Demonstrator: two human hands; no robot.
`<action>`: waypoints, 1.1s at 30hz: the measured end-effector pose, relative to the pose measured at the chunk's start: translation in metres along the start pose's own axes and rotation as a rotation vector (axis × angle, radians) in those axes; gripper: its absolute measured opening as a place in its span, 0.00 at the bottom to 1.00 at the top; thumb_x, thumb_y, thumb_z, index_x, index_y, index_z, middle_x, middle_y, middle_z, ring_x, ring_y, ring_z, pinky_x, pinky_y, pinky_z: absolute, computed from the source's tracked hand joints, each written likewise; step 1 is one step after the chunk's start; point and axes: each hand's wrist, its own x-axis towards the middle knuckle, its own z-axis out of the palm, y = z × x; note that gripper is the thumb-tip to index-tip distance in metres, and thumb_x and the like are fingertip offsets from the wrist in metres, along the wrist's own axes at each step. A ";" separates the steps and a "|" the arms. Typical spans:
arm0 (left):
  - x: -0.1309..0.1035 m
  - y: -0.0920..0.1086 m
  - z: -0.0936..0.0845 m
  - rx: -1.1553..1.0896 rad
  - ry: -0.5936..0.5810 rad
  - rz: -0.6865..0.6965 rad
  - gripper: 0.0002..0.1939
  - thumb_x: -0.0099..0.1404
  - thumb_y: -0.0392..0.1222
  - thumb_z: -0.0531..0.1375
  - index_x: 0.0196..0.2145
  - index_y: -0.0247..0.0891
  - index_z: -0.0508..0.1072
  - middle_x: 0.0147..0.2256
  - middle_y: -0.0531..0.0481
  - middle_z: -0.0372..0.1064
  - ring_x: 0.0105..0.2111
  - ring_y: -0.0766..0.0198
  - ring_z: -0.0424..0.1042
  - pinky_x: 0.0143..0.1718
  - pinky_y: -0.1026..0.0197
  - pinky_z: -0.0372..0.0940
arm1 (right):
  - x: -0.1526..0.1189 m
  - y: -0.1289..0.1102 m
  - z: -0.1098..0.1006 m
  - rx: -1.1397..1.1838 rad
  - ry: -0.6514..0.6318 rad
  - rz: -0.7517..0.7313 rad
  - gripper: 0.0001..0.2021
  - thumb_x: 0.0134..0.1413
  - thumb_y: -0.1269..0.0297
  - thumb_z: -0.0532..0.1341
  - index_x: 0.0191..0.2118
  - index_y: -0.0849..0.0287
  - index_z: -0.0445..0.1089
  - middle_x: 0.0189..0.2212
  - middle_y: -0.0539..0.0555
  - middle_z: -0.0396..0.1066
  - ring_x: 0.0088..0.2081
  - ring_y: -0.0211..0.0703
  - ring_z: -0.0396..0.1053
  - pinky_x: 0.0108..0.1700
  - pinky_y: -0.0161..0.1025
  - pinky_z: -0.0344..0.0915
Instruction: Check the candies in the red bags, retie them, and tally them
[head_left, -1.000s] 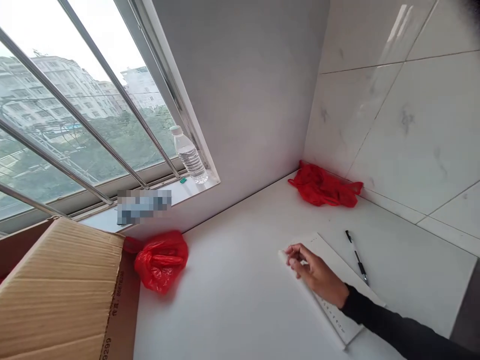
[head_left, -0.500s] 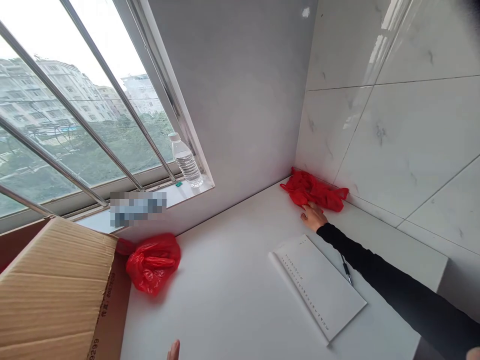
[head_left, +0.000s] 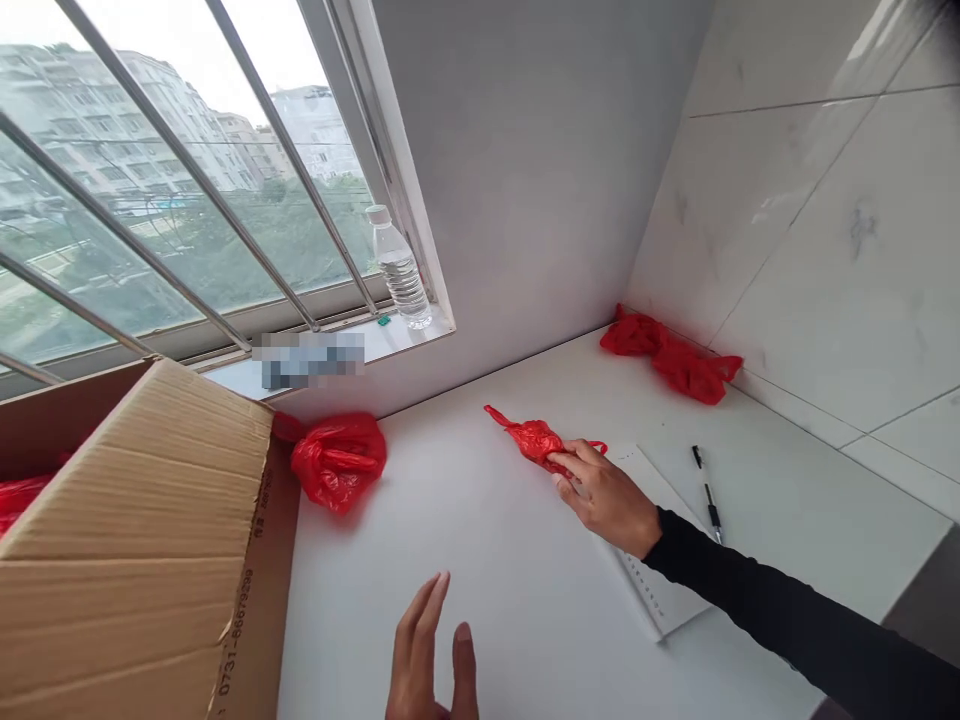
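Note:
My right hand (head_left: 607,497) has its fingers closed on a small crumpled red plastic bag (head_left: 534,440), over the white tabletop and partly over the notebook. One thin end of the bag points to the left, and a small loop shows behind my fingers. My left hand (head_left: 429,655) is at the bottom of the view, fingers and thumb apart, holding nothing. Beneath my right hand and forearm lies an open notebook (head_left: 671,590) with rows of writing. A black and clear pen (head_left: 706,490) rests beside it.
At the left stands an open cardboard box (head_left: 142,480) with red plastic inside. A filled red plastic bag (head_left: 341,465) sits against it. Other red bags (head_left: 694,370) lie in the far corner. A water bottle (head_left: 403,275) stands on the sill by the barred window.
My right hand has drawn a red plastic bag from the corner pile leftward and nearer. My left hand has risen further into view. The camera view has shifted.

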 end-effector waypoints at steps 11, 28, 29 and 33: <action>-0.002 -0.004 0.034 -0.492 -0.130 -0.621 0.27 0.69 0.52 0.59 0.61 0.38 0.65 0.56 0.36 0.71 0.51 0.52 0.75 0.50 0.50 0.71 | -0.081 -0.099 0.018 0.390 -0.539 -0.114 0.17 0.68 0.65 0.53 0.58 0.53 0.71 0.51 0.53 0.76 0.39 0.45 0.77 0.46 0.47 0.75; -0.008 -0.020 0.007 -0.442 -0.209 -0.545 0.15 0.67 0.44 0.55 0.45 0.38 0.78 0.45 0.42 0.78 0.45 0.53 0.77 0.47 0.53 0.72 | -0.041 -0.042 0.036 0.216 -0.310 -0.120 0.12 0.67 0.71 0.54 0.50 0.55 0.71 0.44 0.55 0.74 0.47 0.49 0.68 0.51 0.52 0.68; -0.009 -0.025 0.004 -0.423 -0.189 -0.555 0.16 0.67 0.44 0.55 0.45 0.38 0.78 0.44 0.41 0.78 0.45 0.53 0.77 0.46 0.52 0.73 | -0.043 -0.039 0.030 0.225 -0.303 -0.070 0.11 0.67 0.70 0.54 0.48 0.54 0.72 0.43 0.54 0.74 0.46 0.49 0.68 0.50 0.51 0.68; -0.011 -0.029 -0.004 -0.337 -0.119 -0.525 0.19 0.69 0.45 0.55 0.53 0.40 0.76 0.50 0.40 0.75 0.50 0.50 0.74 0.51 0.48 0.70 | -0.052 -0.032 0.015 0.238 -0.321 0.084 0.10 0.69 0.65 0.52 0.45 0.52 0.71 0.43 0.54 0.72 0.45 0.49 0.66 0.43 0.47 0.68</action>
